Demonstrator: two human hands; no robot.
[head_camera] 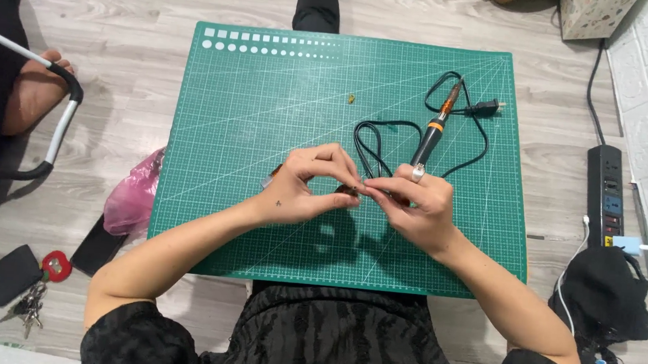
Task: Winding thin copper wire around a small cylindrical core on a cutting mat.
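My left hand (304,188) and my right hand (413,207) meet over the middle of a green cutting mat (268,110). Their fingertips pinch a small dark part (354,192) between them; what it is I cannot tell. A ring sits on a finger of my right hand. Just beyond my right hand lies a soldering iron (434,133) with a black handle and an orange collar, tip pointing away. Its black cord (376,144) loops across the mat to a plug (489,107). A tiny yellowish scrap (351,98) lies further up the mat.
A pink plastic bag (131,195), a black phone (98,244), a dark pouch (12,274) and keys (30,307) lie on the wooden floor at left. Another person's foot (34,93) rests by a white-and-black frame (58,122). A power strip (606,196) and black cloth (605,293) sit at right.
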